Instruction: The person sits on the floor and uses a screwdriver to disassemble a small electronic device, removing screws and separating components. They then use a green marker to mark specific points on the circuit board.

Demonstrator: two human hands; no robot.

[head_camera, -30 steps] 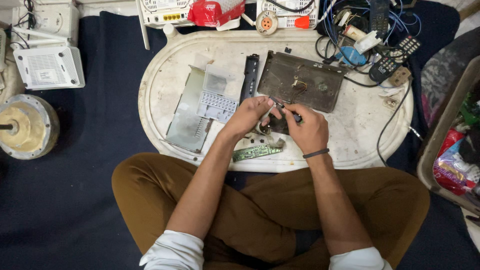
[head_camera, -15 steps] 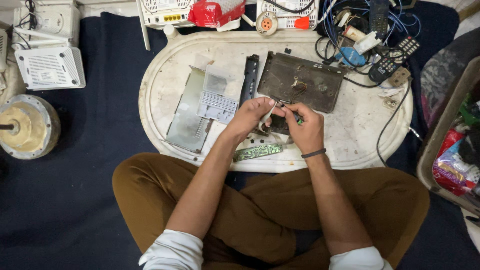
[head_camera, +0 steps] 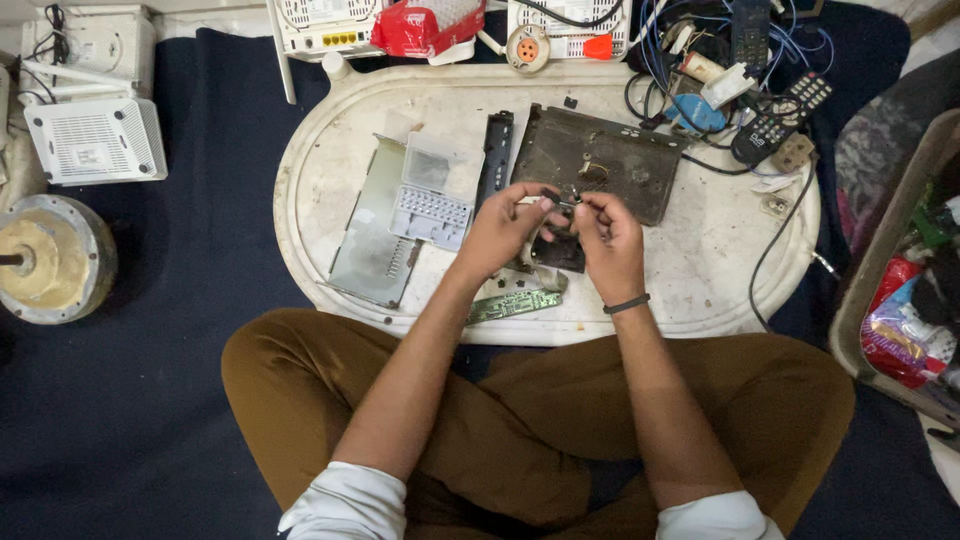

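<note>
The person sits cross-legged on a dark blue cloth, in front of a low white oval tray [head_camera: 330, 160]. Both hands are up over the middle of the tray, close together. The left hand [head_camera: 503, 228] and the right hand [head_camera: 608, 238] each pinch one end of a small dark part [head_camera: 560, 197] with their fingertips. The part is too small to tell what it is. It sits in the air between the two hands, just above a dark metal plate [head_camera: 600, 160] that lies flat on the tray.

A moment ago the hands were lower and nearer to the person, right over a small dark piece [head_camera: 558, 255] on the tray. Now they have come up and away from the body, and that dark piece shows below them.

A green circuit board [head_camera: 514, 303] lies near the front edge of the tray, below the left wrist. Left of the hands lies a grey metal sheet [head_camera: 372, 240] with a clear plastic box [head_camera: 432, 192] on top of it. A black remote [head_camera: 780, 118] rests in a pile of wires at the far right corner.
</note>
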